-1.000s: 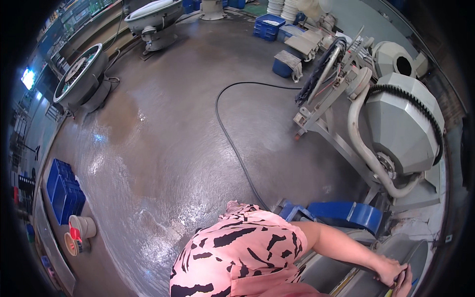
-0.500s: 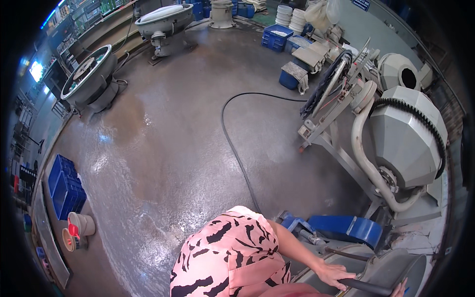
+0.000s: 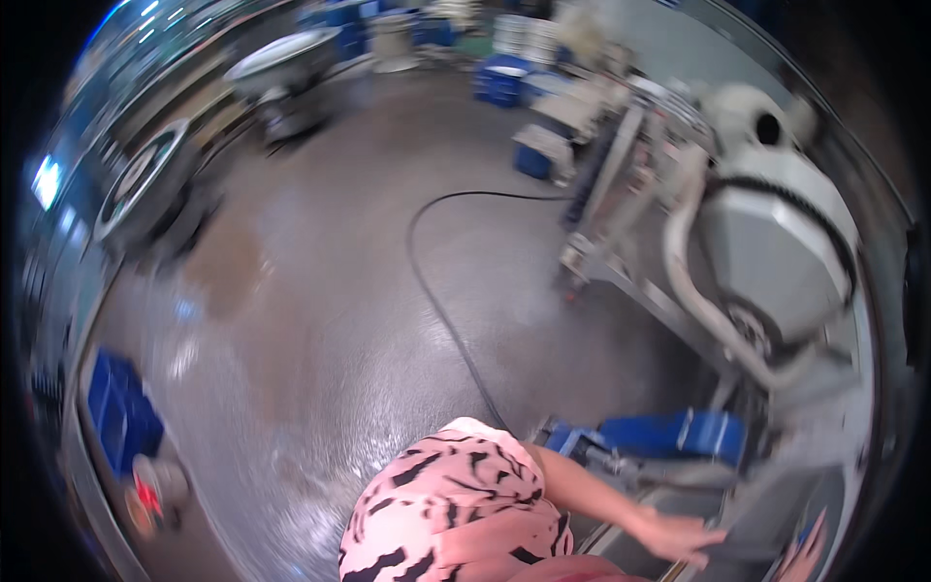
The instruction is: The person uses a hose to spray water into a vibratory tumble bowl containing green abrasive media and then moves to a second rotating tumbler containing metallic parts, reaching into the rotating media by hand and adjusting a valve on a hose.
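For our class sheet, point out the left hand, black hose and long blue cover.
Left hand [image 3: 671, 537], head view: back of the hand.
Black hose [image 3: 411, 238], head view: its leftmost bend.
Long blue cover [image 3: 652, 436], head view: its middle.

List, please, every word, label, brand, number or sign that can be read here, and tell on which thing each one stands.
There are none that I can read; the picture is blurred.
Mixer drum: no readable text.
Blue cover: no readable text.
Blue crate: no readable text.
Pail: too small and blurred to tell.
Shirt: black markings, no readable letters.
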A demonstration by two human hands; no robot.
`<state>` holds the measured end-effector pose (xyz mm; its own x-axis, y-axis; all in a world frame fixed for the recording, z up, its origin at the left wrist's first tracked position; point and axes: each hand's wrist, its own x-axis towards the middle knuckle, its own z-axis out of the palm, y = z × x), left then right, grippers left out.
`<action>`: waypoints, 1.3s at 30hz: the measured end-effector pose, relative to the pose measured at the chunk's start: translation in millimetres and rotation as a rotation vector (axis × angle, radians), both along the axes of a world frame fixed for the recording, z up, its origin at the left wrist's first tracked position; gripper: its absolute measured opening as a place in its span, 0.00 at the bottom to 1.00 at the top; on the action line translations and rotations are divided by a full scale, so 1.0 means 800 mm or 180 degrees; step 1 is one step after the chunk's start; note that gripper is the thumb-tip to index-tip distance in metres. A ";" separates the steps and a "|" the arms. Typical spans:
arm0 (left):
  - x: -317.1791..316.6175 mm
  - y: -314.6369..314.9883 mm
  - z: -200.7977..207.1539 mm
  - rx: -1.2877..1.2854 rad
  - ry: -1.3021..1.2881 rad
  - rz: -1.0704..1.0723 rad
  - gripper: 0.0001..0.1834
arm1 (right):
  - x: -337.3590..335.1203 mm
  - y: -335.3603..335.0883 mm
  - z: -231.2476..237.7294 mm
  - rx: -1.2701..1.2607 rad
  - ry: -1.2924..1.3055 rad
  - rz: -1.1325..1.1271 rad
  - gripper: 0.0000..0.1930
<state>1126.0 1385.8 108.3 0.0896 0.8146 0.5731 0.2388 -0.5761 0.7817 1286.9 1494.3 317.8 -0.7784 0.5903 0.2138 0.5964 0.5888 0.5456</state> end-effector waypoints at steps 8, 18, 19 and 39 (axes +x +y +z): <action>-0.069 -0.012 0.033 -0.1158 0.0352 0.0350 0.23 | -0.030 -0.161 0.047 -0.0353 0.1309 -0.0833 0.26; -0.028 0.013 0.029 -0.1152 -0.0137 0.0122 0.11 | 0.233 -0.233 -0.038 0.0083 0.2983 -0.1929 0.26; -0.027 0.012 0.031 -0.1062 -0.0122 0.0150 0.11 | 0.253 -0.232 -0.044 0.0284 0.3302 -0.1880 0.25; -0.007 -0.005 0.055 -0.1451 -0.0434 0.0341 0.12 | 0.288 -0.183 -0.067 -0.0282 0.3212 -0.2295 0.25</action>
<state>1120.8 1382.1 152.2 -0.0595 0.9859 0.1565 0.1558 -0.1457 0.9770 1517.1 1348.2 264.5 0.2183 0.8577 0.4656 0.9285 -0.0358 -0.3695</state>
